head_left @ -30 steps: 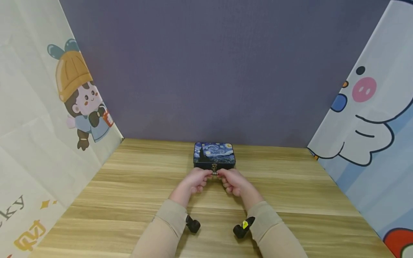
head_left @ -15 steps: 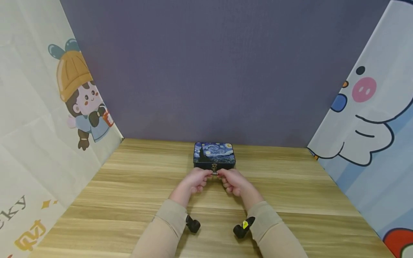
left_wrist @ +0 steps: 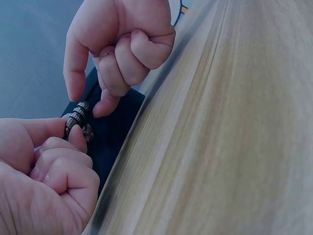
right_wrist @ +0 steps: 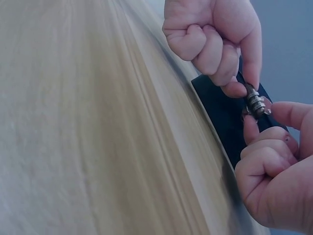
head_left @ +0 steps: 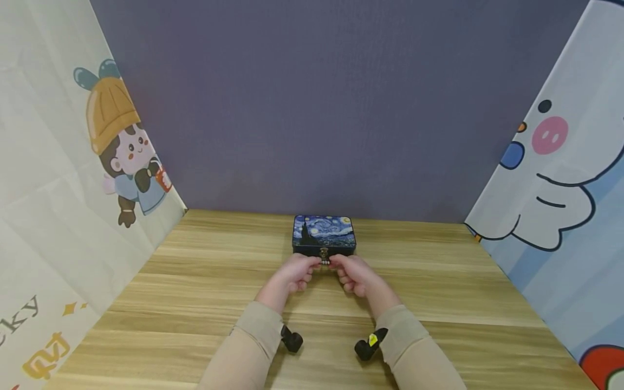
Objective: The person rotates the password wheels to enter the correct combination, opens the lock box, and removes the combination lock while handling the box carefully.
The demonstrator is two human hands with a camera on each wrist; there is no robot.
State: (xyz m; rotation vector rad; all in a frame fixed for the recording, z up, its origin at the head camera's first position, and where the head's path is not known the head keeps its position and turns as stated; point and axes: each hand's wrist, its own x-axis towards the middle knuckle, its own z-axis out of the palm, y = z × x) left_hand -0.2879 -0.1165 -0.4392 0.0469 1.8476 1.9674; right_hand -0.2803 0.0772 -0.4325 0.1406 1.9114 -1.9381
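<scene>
A dark tin box (head_left: 324,232) with a swirling night-sky picture on its lid stands near the back of the table. Its front carries a brass clasp (head_left: 324,252), from which hangs a small combination padlock (left_wrist: 76,115) with ridged number dials. My left hand (head_left: 294,271) pinches one end of this padlock between thumb and forefinger. At the opposite end, my right hand (head_left: 355,275) has thumb and forefinger spread on either side of the dials, with a gap to the metal in the left wrist view. Its other fingers are curled into the palm.
The wood-grain table (head_left: 234,260) runs back to a purple-grey wall panel (head_left: 322,108). White cartoon-printed sheets flank it, one on the left (head_left: 44,162) and one on the right (head_left: 585,179). A small black wrist camera (head_left: 291,340) hangs below the left cuff.
My right hand has shifted slightly right, away from the padlock. The left hand and the box keep their places.
</scene>
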